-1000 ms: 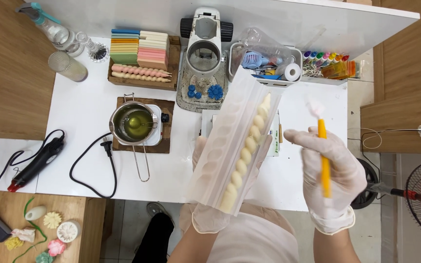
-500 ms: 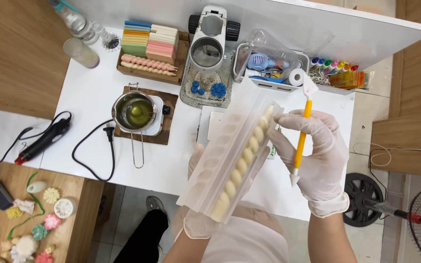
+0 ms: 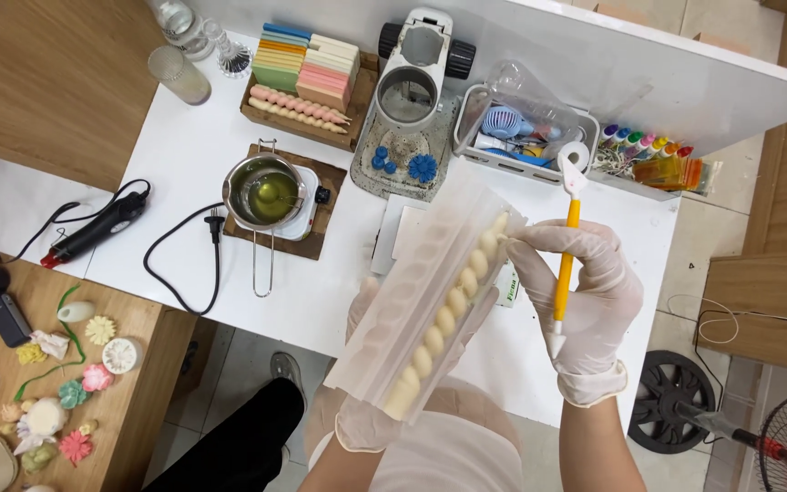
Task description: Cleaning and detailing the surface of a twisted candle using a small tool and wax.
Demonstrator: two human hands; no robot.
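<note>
Now: left hand [image 3: 377, 364] holds mould [image 3: 430, 301] | right hand [image 3: 585, 301] grips yellow tool [image 3: 567, 264]

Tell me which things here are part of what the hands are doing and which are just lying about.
In use: translucent mould with cream twisted candle, left hand; yellow tool, right hand.

Lying about: melting pot, coloured wax slabs, heat gun, wax flowers.

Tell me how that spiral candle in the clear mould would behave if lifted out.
The spiral candle looks long, thin and waxy, so it would likely snap or bend if lifted by one end. Its smooth twisted surface may feel slippery against the gloved right hand. Laid on the white table, its round shape would probably let it roll.
</note>
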